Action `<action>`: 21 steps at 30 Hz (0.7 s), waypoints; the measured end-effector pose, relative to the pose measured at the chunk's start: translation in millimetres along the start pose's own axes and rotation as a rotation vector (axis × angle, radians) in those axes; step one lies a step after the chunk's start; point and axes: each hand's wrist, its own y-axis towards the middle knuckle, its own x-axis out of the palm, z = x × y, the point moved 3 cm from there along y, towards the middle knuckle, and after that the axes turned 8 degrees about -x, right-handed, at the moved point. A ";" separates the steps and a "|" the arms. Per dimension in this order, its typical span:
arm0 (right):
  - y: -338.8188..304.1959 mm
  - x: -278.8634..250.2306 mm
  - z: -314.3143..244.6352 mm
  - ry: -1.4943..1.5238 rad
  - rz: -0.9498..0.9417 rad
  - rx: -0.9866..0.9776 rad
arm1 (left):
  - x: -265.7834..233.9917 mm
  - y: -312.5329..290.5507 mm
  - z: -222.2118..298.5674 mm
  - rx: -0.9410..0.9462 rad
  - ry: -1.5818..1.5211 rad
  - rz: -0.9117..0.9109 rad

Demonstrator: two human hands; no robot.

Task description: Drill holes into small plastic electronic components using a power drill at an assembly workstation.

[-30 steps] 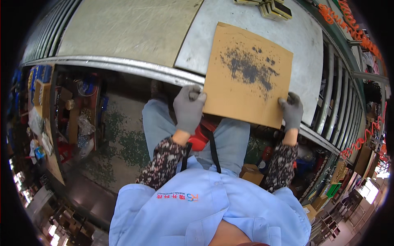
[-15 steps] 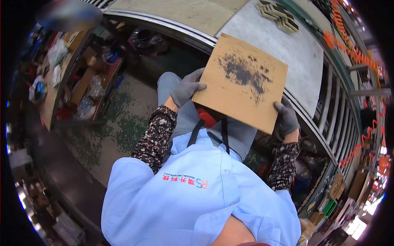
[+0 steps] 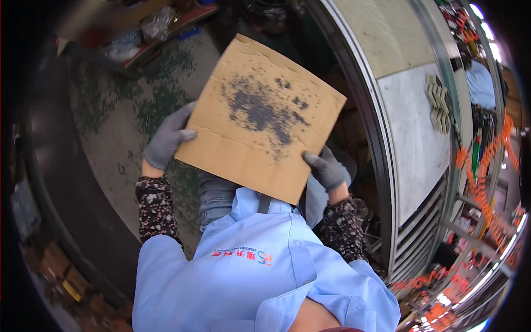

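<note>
A flat square sheet of brown cardboard [image 3: 221, 149] is held up in front of my body. Small dark grey bits or specks [image 3: 260, 110] are scattered over its middle; I cannot tell whether they are loose pieces or stains. My left hand [image 3: 170, 138], in a grey glove, grips the left edge with the thumb on top and the fingers underneath. On the lower right edge, my right hand [image 3: 327, 169], gloved the same way, pinches the sheet with its thumb on top. The fingers beneath the sheet are hidden.
To the right runs a metal-edged bench with a pale grey board [image 3: 412, 138] on it. Several beige zigzag parts [image 3: 438, 105] lie at the board's far edge. Orange coiled hoses [image 3: 487, 182] hang beyond. At upper left stands a shelf with plastic bags [image 3: 157, 23].
My body has turned to the left, away from the bench. The cardboard has come along in both hands, from over the bench edge to above the floor.
</note>
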 end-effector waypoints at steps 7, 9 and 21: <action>45.8 5.4 14.9 0.072 -0.154 0.124 | -12.5 -10.8 8.0 -0.130 0.022 0.168; 50.1 7.6 12.1 0.165 -0.150 0.117 | -13.8 3.0 7.9 -0.140 0.072 0.151; 20.5 -69.7 123.5 0.059 0.402 0.299 | -15.4 101.5 -46.6 -0.257 0.274 0.194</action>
